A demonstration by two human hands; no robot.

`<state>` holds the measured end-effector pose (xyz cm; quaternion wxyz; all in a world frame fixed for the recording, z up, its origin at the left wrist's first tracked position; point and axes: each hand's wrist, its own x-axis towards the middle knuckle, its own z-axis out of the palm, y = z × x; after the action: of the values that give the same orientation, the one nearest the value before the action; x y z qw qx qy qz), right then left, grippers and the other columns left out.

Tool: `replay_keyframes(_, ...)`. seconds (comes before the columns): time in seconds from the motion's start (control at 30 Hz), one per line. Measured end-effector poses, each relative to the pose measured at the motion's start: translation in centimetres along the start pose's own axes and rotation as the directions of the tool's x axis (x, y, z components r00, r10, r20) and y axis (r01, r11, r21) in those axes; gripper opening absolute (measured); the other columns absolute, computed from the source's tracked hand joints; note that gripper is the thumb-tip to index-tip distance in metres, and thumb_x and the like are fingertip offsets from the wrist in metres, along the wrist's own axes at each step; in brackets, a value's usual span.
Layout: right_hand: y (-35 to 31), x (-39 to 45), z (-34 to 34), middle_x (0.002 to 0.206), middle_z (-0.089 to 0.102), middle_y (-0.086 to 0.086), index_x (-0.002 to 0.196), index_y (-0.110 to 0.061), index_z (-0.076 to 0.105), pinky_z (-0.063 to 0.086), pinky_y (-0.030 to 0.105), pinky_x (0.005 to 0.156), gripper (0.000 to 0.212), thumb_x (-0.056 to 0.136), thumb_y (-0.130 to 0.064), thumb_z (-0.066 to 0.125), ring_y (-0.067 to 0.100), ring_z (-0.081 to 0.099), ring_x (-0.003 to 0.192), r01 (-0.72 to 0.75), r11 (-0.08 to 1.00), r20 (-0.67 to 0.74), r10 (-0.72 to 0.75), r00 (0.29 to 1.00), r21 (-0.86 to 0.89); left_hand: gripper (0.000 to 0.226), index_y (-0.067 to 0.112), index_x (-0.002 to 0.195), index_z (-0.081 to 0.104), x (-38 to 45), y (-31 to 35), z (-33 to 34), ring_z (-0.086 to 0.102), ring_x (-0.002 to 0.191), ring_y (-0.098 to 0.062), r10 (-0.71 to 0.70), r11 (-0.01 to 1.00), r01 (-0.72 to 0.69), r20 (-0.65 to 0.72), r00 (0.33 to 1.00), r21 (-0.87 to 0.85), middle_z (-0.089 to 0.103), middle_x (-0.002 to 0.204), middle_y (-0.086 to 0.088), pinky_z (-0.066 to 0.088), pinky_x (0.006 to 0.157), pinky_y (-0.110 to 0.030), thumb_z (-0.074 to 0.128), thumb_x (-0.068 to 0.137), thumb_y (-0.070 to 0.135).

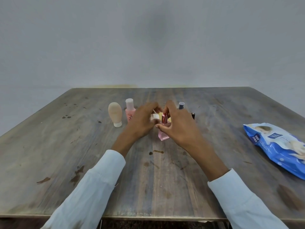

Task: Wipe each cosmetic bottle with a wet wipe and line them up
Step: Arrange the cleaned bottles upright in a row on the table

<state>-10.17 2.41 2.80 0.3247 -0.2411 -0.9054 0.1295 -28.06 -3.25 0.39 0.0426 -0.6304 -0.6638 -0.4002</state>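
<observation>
Pink bottle [163,129] upright on desk [66,154]; right hand [178,128] pinches its cap and body, left hand [142,123] grips white-capped item [154,116] beside it. Step: pick-up before wiping, likely. Next: wipe from blue pack [279,146], well right of bottle.

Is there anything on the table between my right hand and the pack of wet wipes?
Nothing visible. Only bare table lies between the right hand, which holds the pink bottle, and the blue wipes pack off to its right.

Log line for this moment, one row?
right hand: grips pink bottle | left hand: beside it | wipes pack: right, untouched
</observation>
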Motion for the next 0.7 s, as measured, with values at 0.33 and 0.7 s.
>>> replay_keyframes(0.33,0.0,-0.1,0.6,0.08,0.065,-0.003,0.108,-0.021,0.044,0.044,0.032,0.055,0.03,0.095,-0.022,0.072,0.016,0.062,0.067,0.026,1.0,-0.012,-0.026,1.0,-0.005,0.052,0.025,0.111,0.071,0.7,0.5,-4.5,0.06,0.105,-0.014,0.146,0.978,-0.115,-0.178,0.973,0.174,0.069,0.11,0.014,0.048,0.094,-0.044,0.056,0.079,-0.013)
replay_keyframes(0.7,-0.3,-0.3,1.1,0.072,0.058,-0.01,0.11,-0.021,0.042,0.044,0.033,0.052,0.029,0.096,-0.016,0.066,0.013,0.06,0.062,0.003,0.999,0.005,-0.003,1.0,-0.035,0.037,0.023,0.115,0.072,0.5,0.1,-4.8,0.058,0.11,-0.016,0.126,0.978,-0.102,-0.123,0.984,0.183,0.069,0.111,0.01,0.048,0.096,-0.043,0.062,0.092,-0.004)
